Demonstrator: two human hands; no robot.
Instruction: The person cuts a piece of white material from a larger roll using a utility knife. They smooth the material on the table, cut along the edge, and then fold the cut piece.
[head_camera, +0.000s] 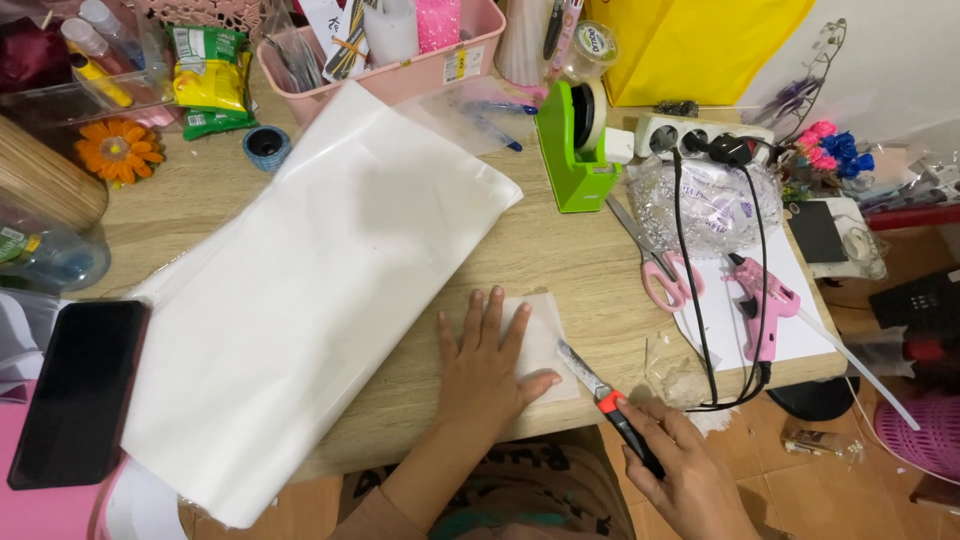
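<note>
My left hand (483, 362) lies flat, fingers spread, on a small white paper piece (545, 335) near the front edge of the wooden table (560, 250). My right hand (680, 470) grips a utility knife (605, 395) with a black and orange handle. Its blade tip touches the right edge of the paper piece, just beside my left thumb. A big stack of white sheets (310, 290) lies to the left of my left hand.
A black phone (80, 390) lies at the far left. A green tape dispenser (575, 145), pink-handled scissors (655, 265), a pink glue gun (765, 300) with black cables, a power strip (690, 135) and a pink basket (400, 60) sit further back and right.
</note>
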